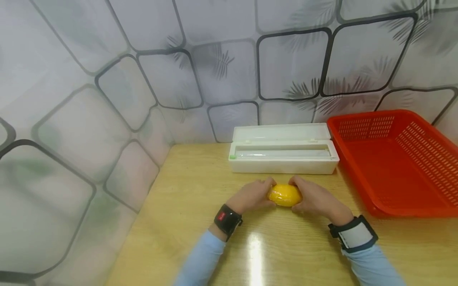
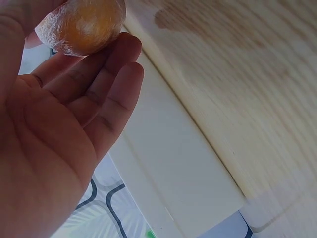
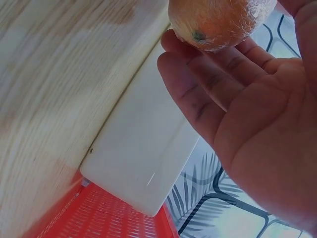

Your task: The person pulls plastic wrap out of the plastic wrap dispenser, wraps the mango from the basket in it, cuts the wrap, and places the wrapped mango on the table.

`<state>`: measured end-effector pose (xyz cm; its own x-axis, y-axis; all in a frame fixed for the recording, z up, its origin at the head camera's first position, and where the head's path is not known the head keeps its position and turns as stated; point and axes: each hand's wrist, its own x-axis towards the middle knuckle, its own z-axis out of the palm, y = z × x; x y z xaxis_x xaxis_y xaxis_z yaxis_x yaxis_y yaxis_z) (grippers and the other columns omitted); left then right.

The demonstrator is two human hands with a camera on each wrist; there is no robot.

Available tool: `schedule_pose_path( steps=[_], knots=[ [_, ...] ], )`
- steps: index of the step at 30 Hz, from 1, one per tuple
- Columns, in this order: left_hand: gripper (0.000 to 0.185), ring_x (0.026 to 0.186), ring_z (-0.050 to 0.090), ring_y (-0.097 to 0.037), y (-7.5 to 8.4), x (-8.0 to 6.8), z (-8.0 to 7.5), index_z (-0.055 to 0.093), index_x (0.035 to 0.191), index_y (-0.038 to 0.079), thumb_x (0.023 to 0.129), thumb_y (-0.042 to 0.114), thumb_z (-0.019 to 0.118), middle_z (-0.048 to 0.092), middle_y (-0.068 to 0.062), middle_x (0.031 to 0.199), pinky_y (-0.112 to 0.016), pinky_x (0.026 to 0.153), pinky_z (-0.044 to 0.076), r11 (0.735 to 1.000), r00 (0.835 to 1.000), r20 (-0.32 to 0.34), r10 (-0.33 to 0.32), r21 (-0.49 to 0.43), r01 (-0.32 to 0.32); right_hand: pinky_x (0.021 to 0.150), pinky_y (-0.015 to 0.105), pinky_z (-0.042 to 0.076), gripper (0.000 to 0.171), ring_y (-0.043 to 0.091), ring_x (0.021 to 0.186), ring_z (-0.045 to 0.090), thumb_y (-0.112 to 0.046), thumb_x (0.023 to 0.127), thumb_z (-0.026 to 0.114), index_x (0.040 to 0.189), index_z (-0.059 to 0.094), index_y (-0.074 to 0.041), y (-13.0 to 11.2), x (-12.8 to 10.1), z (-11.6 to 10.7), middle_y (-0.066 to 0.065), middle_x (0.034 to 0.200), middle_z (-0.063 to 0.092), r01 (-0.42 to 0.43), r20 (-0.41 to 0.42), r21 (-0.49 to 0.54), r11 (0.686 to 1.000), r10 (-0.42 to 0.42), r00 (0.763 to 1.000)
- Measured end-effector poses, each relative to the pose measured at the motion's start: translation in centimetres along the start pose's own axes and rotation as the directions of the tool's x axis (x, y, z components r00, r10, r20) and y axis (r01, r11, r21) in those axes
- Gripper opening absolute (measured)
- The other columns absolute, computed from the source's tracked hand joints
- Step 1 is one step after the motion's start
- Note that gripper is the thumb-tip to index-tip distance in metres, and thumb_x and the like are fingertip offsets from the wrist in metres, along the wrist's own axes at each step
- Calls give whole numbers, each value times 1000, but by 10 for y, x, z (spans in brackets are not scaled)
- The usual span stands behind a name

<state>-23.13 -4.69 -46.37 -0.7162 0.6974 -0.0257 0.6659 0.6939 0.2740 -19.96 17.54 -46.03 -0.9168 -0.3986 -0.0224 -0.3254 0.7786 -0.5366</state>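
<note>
A yellow-orange fruit (image 1: pixel 285 195) wrapped in clear film lies just above the wooden table (image 1: pixel 189 190), in front of the white box. My left hand (image 1: pixel 252 196) holds its left end and my right hand (image 1: pixel 315 198) holds its right end. In the left wrist view the wrapped fruit (image 2: pixel 84 25) sits against the fingertips of my left hand (image 2: pixel 64 129), with the thumb over it. In the right wrist view the fruit (image 3: pixel 218 20) rests on the fingers of my right hand (image 3: pixel 247 114); crinkled film shows on its skin.
A long white dispenser box (image 1: pixel 282 153) with its lid up stands behind the hands, against the patterned wall. A red perforated basket (image 1: pixel 393 159) sits at the right, touching the box. The wall also closes the table's left side.
</note>
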Motion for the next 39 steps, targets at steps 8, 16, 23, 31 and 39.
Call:
schedule_pose_path(
  steps=[8,16,23,31,39],
  knots=[
    [56,80,57,-8,-1,-1,-2,48,126,13,84,33,80,65,-2,101,-18,69,47,1000,1000,-4,14,-3,-14,83,44,50,64,22,86,55,-12,68,89,119,51,-4,-3,1,-2,8,104,62,-2,-2,-23,1000,2,1000],
    [56,77,56,-8,-2,1,0,49,125,13,84,33,80,65,-1,98,-18,66,46,1000,1000,-10,15,5,-15,83,43,50,64,22,87,55,-11,69,89,119,50,-5,-3,1,-3,8,104,62,0,6,-13,1000,0,1000],
    [56,77,55,-8,-1,1,0,49,125,14,84,35,80,65,-1,97,-19,65,45,1000,1000,-8,11,13,-11,85,46,51,66,24,89,56,-10,69,88,121,48,-4,-4,0,-3,11,108,61,-9,16,-10,1000,10,1000],
    [57,80,57,-9,0,2,0,49,128,14,84,34,79,65,-1,100,-20,67,47,1000,1000,-8,1,29,-1,88,50,51,71,26,93,57,-11,69,89,125,47,-2,-4,0,-3,14,113,61,-16,21,-8,1000,16,1000],
    [60,87,62,-12,3,1,-1,48,132,13,85,38,78,67,-2,106,-22,72,51,993,1000,-22,8,119,-5,101,57,45,95,35,113,54,-39,78,84,149,33,-1,-4,-2,-3,26,140,49,6,20,10,1000,-6,1000]
  ],
)
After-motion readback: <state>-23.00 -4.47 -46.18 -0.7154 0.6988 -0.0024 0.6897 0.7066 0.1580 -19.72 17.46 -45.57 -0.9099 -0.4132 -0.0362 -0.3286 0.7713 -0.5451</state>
